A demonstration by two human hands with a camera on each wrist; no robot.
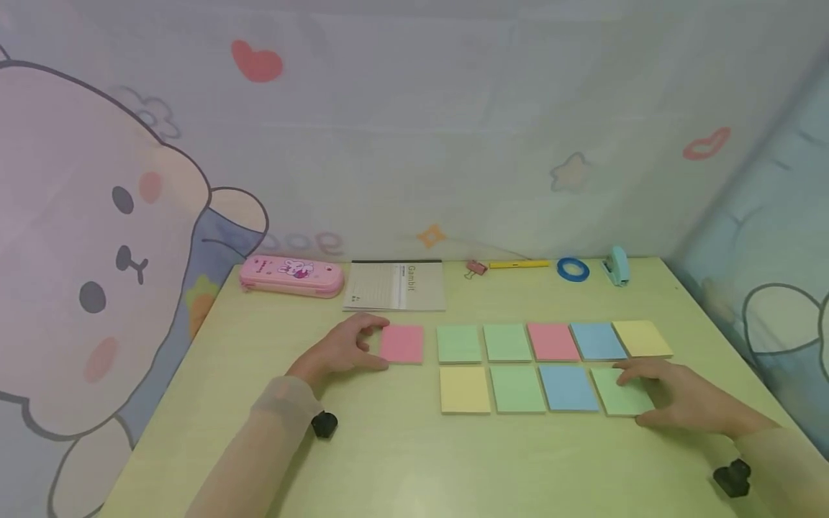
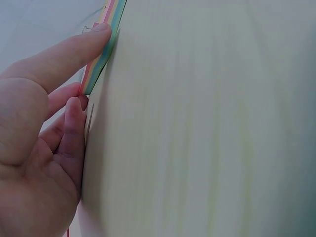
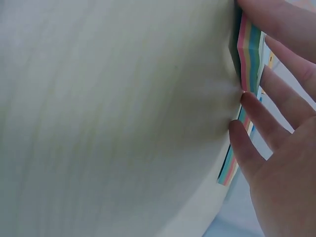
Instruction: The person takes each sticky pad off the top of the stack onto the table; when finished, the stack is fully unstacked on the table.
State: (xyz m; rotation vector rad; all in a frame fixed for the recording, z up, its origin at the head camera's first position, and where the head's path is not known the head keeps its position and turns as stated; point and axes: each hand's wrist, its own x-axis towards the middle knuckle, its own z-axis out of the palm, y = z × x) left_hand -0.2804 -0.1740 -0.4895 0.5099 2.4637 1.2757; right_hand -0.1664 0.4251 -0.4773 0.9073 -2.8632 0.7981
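At the left end of the pads, my left hand [image 1: 341, 349] holds a pink sticky note pad [image 1: 403, 344] by its left side, thumb at the near corner and a finger at the far one. The left wrist view shows the pad's layered coloured edge between thumb and fingers. My right hand [image 1: 688, 398] holds the green sticky note pad [image 1: 614, 394] at the right end of the near row, thumb at its near right corner and fingertips at its far side. In the right wrist view, that pad's striped edge [image 3: 250, 52] sits between thumb and fingers.
Several other pads lie in two rows, including a yellow pad [image 1: 464, 391] and a blue pad [image 1: 598, 341]. Along the back are a pink pencil case [image 1: 291, 276], notebook [image 1: 393, 286], binder clip [image 1: 476, 267], yellow pen [image 1: 519, 265], blue tape roll [image 1: 573, 278] and stapler [image 1: 618, 266].
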